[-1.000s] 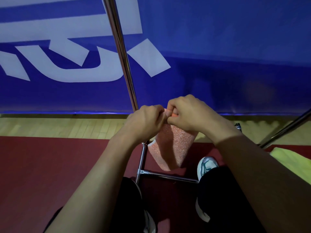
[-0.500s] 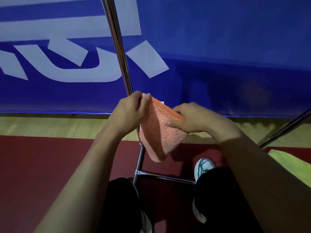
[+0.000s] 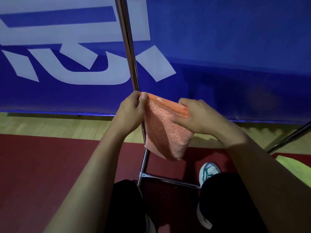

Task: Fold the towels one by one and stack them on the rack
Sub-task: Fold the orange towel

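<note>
— Where is the towel?

— The orange towel (image 3: 165, 132), folded small, hangs in the air between the person's two hands, in front of the rack's upright chrome pole (image 3: 129, 52) and above the dark red floor (image 3: 42, 165).

— How do the fingers stand?

— The left hand (image 3: 130, 113) pinches the towel's upper left corner, thumb pressed against curled fingers. The right hand (image 3: 196, 115) grips the upper right edge: thumb lying flat on the near face, the other fingers curled over the top behind it.

— Anything else there?

— A blue banner (image 3: 218, 47) with white lettering behind, a shoe (image 3: 208, 170) beside the rack's low crossbar (image 3: 170, 180), and a yellow-green cloth (image 3: 297, 169) at the right edge.
</note>
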{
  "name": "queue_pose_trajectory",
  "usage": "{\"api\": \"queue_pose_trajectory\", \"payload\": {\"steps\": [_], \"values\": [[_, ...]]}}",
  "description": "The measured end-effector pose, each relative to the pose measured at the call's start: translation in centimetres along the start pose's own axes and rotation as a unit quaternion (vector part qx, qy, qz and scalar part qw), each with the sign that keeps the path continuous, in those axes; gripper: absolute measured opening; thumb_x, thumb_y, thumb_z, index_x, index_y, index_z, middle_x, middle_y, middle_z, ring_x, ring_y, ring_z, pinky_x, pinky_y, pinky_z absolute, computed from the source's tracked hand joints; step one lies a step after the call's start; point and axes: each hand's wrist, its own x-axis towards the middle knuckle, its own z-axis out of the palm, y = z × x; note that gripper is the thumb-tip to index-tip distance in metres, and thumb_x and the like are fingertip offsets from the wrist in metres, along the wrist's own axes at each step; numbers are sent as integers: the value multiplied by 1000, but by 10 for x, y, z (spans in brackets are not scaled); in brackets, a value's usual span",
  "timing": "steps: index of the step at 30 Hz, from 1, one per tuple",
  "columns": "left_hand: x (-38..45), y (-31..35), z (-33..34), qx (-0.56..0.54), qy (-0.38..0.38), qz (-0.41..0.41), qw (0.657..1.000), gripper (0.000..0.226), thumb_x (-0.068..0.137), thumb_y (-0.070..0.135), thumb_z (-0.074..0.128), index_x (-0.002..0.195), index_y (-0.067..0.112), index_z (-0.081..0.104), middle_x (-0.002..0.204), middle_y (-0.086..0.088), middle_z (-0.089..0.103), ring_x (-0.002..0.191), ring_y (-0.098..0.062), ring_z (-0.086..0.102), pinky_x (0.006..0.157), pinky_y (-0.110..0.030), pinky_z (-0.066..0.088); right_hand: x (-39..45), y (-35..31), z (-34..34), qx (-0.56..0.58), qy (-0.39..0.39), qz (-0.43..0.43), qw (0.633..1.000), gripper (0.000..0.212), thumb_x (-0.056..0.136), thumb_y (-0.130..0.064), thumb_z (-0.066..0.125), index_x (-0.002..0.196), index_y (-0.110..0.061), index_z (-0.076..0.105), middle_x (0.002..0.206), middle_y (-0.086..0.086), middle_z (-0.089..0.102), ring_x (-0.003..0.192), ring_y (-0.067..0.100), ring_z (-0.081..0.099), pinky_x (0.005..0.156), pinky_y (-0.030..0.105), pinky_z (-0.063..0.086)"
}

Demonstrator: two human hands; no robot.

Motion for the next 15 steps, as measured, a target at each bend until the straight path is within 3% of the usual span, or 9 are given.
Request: {"api": "queue_pose_trajectory", "payload": {"steps": [5, 9, 13, 15], "values": [[0, 6, 1, -55, 18, -27, 998, 41, 112, 44, 33, 119, 15, 61, 105, 6, 65, 99, -4, 60, 81, -28, 48, 0, -1, 0, 38, 18, -15, 999, 38, 89, -61, 65, 96, -26, 54, 86, -5, 65, 79, 15, 61, 67, 40, 51], [1, 11, 2, -59, 47, -36, 997, 37, 113, 43, 31, 116, 17, 57, 97, 12, 58, 90, 1, 55, 71, -23, 43, -2, -2, -8, 116, 31, -35, 992, 25, 91, -50, 69, 91, -26, 64, 83, -5, 66, 75, 8, 62, 66, 31, 47], [3, 11, -1, -80, 42, -33, 995, 38, 112, 46, 31, 117, 18, 56, 98, 11, 58, 93, -1, 57, 80, -33, 50, -2, 1, -14, 159, 65, -22, 985, 24, 84, -47, 78, 87, -26, 67, 85, -7, 67, 75, 7, 61, 68, 30, 47], [3, 11, -2, -87, 37, -32, 995, 39, 112, 46, 30, 117, 18, 56, 99, 10, 59, 93, -1, 56, 79, -29, 48, -2, 2, -14, 163, 71, -11, 984, 27, 83, -45, 80, 87, -24, 62, 77, -11, 66, 66, 1, 57, 62, 25, 44]]}}
